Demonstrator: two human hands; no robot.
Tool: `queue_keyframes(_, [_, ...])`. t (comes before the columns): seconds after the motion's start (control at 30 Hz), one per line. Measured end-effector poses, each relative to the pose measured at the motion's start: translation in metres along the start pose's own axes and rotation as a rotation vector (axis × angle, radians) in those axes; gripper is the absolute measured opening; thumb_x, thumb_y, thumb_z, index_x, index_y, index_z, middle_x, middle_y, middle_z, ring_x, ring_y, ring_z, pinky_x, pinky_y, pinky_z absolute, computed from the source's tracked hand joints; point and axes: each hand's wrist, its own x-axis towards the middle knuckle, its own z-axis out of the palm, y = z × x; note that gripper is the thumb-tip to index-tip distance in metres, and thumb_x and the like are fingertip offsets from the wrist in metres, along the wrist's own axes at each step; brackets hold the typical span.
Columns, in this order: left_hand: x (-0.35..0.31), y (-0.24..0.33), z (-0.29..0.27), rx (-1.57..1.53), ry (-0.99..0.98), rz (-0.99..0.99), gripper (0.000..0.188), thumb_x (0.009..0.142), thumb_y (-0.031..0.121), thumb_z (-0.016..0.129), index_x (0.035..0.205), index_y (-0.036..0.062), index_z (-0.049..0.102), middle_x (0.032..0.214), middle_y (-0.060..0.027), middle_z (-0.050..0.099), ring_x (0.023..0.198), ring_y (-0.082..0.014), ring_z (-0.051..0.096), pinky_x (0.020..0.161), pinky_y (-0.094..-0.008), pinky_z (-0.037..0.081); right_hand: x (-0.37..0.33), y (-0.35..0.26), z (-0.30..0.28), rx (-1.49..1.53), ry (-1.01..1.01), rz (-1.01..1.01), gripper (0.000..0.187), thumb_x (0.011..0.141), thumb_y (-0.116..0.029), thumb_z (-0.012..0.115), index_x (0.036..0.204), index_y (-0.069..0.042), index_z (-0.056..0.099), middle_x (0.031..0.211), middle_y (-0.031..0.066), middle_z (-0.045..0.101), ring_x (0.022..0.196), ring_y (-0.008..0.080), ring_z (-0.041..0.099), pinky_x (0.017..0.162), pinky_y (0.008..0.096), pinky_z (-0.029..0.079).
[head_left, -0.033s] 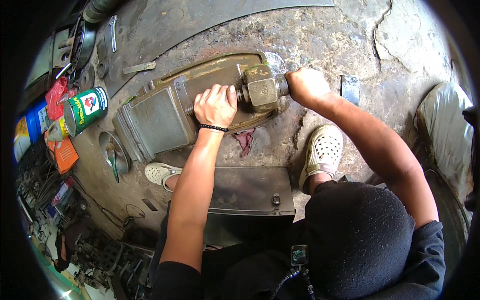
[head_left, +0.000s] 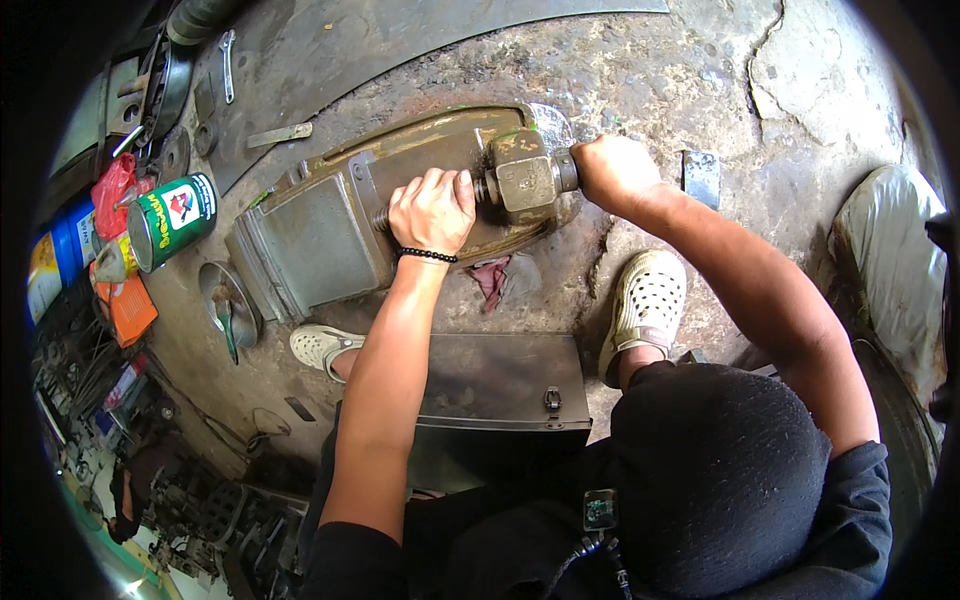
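Note:
A big drab-brown vise (head_left: 310, 235) lies on its side-to-side length across the floor before me. A thick threaded screw (head_left: 382, 219) runs along it through a blocky end piece (head_left: 524, 180). My left hand (head_left: 432, 212), with a bead bracelet at its wrist, is closed around the screw left of that block. On the block's far right, my right hand (head_left: 612, 172) wraps the dark screw end (head_left: 567, 170); its fingertips are partly hidden. A crumpled pink-grey rag (head_left: 492, 280) rests on the floor just below the vise.
A green paint can (head_left: 172, 222) stands left, beside a metal bowl (head_left: 240, 312) with a green-handled brush (head_left: 229, 335). Farther back lie a wrench (head_left: 228, 65) and a flat metal strip (head_left: 280, 135). A metal box (head_left: 500, 375) sits between my clog-shod feet. Right of the vise is a small plate (head_left: 701, 178).

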Motion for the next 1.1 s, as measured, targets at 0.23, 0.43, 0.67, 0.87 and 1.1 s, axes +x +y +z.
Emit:
queue_keyframes(0.23, [0.008, 0.002, -0.001, -0.012, -0.048, -0.036, 0.033, 0.102, 0.030, 0.056, 0.083, 0.0098, 0.073, 0.083, -0.0080, 0.070, 0.077, -0.0312, 0.070, 0.073, -0.0457, 0.052, 0.008, 0.002, -0.001, 0.024, -0.020, 0.043, 0.016, 0.084, -0.008, 0.064, 0.090, -0.003, 0.078, 0.091, 0.0223, 0.076, 0.089, 0.0387, 0.076, 0.081, 0.0474, 0.061])
queue_keyframes(0.43, [0.012, 0.010, -0.008, 0.115, -0.164, -0.046, 0.039, 0.098, 0.033, 0.056, 0.070, 0.0095, 0.070, 0.072, -0.0156, 0.069, 0.068, -0.0369, 0.071, 0.066, -0.0513, 0.056, 0.011, 0.018, 0.018, 0.141, 0.056, 0.072, 0.014, 0.087, -0.013, 0.065, 0.088, -0.002, 0.074, 0.089, 0.0249, 0.071, 0.086, 0.0445, 0.070, 0.077, 0.0517, 0.057])
queue_keyframes(0.67, [0.010, 0.010, -0.027, -0.178, -0.270, -0.214, 0.047, 0.093, 0.058, 0.063, 0.085, 0.0129, 0.075, 0.093, -0.0118, 0.067, 0.094, -0.0320, 0.065, 0.087, -0.0497, 0.047, -0.017, 0.062, 0.062, 0.121, 0.403, 0.023, 0.059, 0.089, -0.016, 0.080, 0.138, 0.005, 0.056, 0.134, 0.0259, 0.064, 0.125, 0.0450, 0.060, 0.108, 0.0499, 0.048])
queue_keyframes(0.87, [0.004, -0.028, -0.028, -0.277, -0.326, -0.214, 0.056, 0.088, 0.064, 0.068, 0.097, 0.0092, 0.072, 0.101, -0.0118, 0.061, 0.105, -0.0304, 0.059, 0.094, -0.0465, 0.043, -0.052, 0.153, 0.103, 0.101, 0.378, 0.574, 0.076, 0.099, -0.049, 0.067, 0.145, 0.008, 0.050, 0.142, 0.0315, 0.056, 0.130, 0.0451, 0.056, 0.109, 0.0498, 0.046])
queue_keyframes(1.1, [0.008, -0.028, -0.028, -0.313, -0.360, -0.244, 0.056, 0.086, 0.064, 0.070, 0.099, 0.0102, 0.073, 0.104, -0.0110, 0.062, 0.108, -0.0292, 0.059, 0.097, -0.0457, 0.041, -0.051, 0.235, 0.155, -0.039, 0.339, 0.606, 0.096, 0.092, -0.070, 0.061, 0.138, 0.013, 0.054, 0.122, 0.0354, 0.066, 0.114, 0.0485, 0.065, 0.096, 0.0529, 0.053])
